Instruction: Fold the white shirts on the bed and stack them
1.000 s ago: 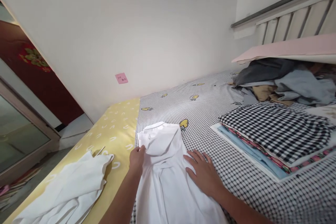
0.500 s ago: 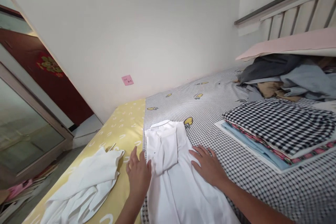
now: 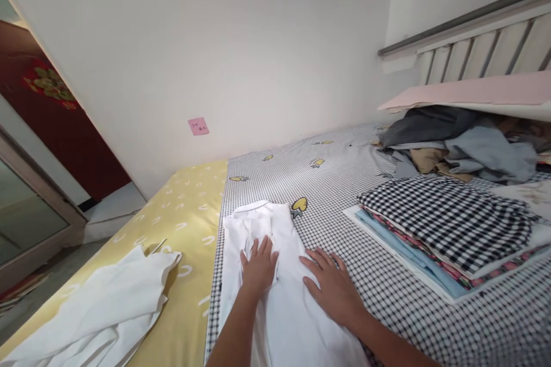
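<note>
A white shirt lies on the bed, its collar toward the wall and its sides folded in to a long narrow shape. My left hand rests flat on the upper middle of the shirt, over the folded sleeve, with fingers spread. At the shirt's right edge lies my right hand, palm down, fingers apart and touching the cloth. Neither hand grips anything. The shirt's lower end runs out of the bottom of the view.
To the left, another white garment lies loosely on the yellow sheet. On the right of the checked sheet is a stack of folded clothes, with a heap of dark and grey clothes behind it. A white wall bounds the bed.
My left hand has moved right, from beside the shirt's left edge onto its middle. My right hand stays at the right edge. The view has shifted slightly.
</note>
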The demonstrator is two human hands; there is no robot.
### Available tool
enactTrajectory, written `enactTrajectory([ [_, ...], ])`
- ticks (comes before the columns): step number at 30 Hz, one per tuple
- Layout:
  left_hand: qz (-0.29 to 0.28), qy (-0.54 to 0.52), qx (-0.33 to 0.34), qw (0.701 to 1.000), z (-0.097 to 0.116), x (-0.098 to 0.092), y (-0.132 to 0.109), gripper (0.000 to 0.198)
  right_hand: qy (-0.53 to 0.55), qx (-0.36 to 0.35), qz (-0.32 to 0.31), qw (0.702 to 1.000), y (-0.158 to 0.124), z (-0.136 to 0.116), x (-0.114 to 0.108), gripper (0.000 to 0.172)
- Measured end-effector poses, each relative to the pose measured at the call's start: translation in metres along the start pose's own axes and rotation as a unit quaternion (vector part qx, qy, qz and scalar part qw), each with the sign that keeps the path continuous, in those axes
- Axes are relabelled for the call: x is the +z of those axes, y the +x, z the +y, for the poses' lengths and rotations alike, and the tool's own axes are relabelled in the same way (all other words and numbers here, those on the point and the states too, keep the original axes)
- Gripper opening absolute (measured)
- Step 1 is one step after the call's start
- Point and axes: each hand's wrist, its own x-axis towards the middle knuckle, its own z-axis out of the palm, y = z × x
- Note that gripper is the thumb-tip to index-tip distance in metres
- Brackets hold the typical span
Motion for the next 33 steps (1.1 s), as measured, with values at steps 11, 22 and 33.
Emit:
enactTrajectory([
  [11, 0.067, 0.048, -0.086, 0.993, 0.004, 0.032, -0.011, 0.055, 0.005, -0.004, 0.010, 1.000, -0.001, -0.001, -0.001, 0.045],
  [22, 0.114, 0.063, -0.077, 0.989, 0.007, 0.044, -0.098, 0.055, 0.000, -0.019, 0.030, 0.999, -0.002, 0.001, 0.003, 0.044],
  [33, 0.081, 0.072, -0.093, 0.990, 0.006, 0.058, -0.157, 0.054, -0.031, -0.028, 0.052, 0.998, -0.006, 0.001, 0.002, 0.044],
])
